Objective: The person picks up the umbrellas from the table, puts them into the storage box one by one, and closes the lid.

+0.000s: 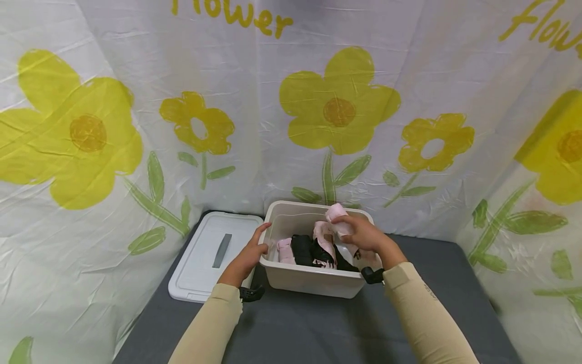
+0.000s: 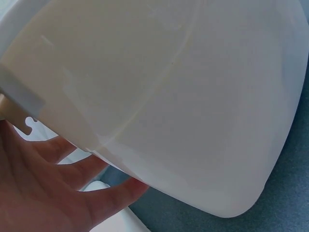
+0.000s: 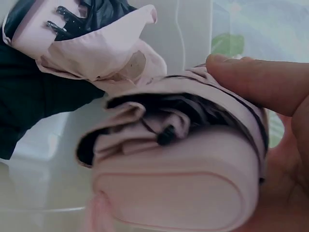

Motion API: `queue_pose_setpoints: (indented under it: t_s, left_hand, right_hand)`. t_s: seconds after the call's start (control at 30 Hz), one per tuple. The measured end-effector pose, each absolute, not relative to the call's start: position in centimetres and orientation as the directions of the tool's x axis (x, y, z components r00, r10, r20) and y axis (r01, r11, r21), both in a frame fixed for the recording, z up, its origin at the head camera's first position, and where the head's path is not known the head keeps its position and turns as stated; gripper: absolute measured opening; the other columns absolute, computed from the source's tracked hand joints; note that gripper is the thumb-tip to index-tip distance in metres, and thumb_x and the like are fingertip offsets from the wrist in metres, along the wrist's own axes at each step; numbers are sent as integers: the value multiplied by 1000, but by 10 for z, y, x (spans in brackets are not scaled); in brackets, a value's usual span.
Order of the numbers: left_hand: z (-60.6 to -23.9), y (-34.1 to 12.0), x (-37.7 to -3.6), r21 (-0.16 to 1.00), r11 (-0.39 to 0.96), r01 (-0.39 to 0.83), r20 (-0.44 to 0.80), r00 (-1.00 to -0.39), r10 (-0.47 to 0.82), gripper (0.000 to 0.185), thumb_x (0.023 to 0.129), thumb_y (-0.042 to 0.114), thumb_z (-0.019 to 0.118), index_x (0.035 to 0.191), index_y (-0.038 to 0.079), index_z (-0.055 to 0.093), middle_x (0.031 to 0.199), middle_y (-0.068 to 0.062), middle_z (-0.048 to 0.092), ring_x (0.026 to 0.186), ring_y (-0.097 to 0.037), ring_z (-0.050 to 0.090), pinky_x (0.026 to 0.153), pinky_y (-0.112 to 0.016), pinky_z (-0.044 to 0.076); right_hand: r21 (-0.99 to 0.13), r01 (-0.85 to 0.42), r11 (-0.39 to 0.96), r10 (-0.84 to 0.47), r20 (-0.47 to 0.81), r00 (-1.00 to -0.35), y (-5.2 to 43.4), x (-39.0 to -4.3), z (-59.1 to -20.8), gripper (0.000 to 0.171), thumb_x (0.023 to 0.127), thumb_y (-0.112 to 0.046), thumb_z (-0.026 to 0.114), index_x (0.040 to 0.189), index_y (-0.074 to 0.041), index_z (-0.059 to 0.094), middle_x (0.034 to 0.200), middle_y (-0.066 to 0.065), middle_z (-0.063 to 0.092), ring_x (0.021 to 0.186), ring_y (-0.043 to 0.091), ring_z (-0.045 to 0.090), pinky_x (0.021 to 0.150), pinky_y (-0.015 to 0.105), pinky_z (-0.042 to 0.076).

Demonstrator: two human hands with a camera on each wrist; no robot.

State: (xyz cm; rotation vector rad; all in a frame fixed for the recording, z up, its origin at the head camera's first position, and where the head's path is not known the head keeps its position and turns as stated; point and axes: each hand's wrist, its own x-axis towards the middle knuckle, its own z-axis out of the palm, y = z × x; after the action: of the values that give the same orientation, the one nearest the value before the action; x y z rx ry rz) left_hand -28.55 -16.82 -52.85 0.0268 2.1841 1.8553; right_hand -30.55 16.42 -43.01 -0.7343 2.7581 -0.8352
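The right hand [image 1: 359, 233] pinches a folded pink umbrella [image 1: 337, 218] over the far right of the white bin [image 1: 313, 283], thumb curled on top, while the left hand [image 1: 247, 255] rests open-fingered against the bin's near left corner, beside the white lid [image 1: 200, 263] lying to its left.

the white bin [image 1: 313, 280] stands at the back middle of the grey table [image 1: 318, 328], its back wall close to the flowered curtain [image 1: 336, 111], so little room shows behind it. pink and black folded pieces [image 1: 313, 247] fill its left and middle. the left hand [image 1: 247, 258] rests on its left wall, blocking the gap to the lid [image 1: 209, 255] at the table's left edge. the right hand [image 1: 361, 235] with a pink bundle [image 1: 336, 215] covers the right side of the opening. the table's front edge and right side lie open.
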Motion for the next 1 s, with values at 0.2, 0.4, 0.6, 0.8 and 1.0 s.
queue_pose_setpoints:
  t_s: [0.2,0.4,0.6,0.8,1.0]
  left_hand:
    - [-529,-168,-286,972,169,-162,-196,-959,204,83,76,-2,41,151,30,25,158,-16,17,131,-36,27,99,-53,32]
    - [-512,-168,-279,972,163,-169,-205,-949,239,84,76,-4,41,154,21,21,159,-20,13,133,-39,25,101,-55,30]
    - [-491,-167,-266,972,167,-169,-207,-947,246,83,77,-4,41,154,19,21,158,-21,14,131,-38,27,99,-51,31]
    - [-488,-167,-264,969,165,-183,-219,-947,233,82,77,-3,42,153,20,21,158,-20,15,132,-38,26,100,-50,31]
    - [-502,-168,-272,971,145,-191,-222,-946,238,84,77,-4,41,154,21,20,158,-21,13,134,-40,25,100,-53,32]
  right_hand:
    - [-611,-320,724,-474,-103,-874,169,-307,-436,53,90,-14,65,140,-16,51,143,20,48,113,35,56,86,47,47]
    - [-649,-252,718,-445,-150,-883,173,-306,-439,53,91,-14,64,141,-16,49,140,23,49,108,33,56,84,46,46]
    - [-658,-177,732,-403,-209,-891,173,-306,-440,52,94,-13,57,145,-13,43,148,24,39,115,38,54,89,50,46]
    - [-712,-39,701,-324,-268,-907,171,-305,-436,49,97,-7,44,146,-10,39,151,31,28,77,30,56,73,43,53]
    - [-711,-31,703,-330,-287,-899,168,-299,-434,44,97,-8,47,141,-11,46,149,30,31,107,37,57,80,46,55]
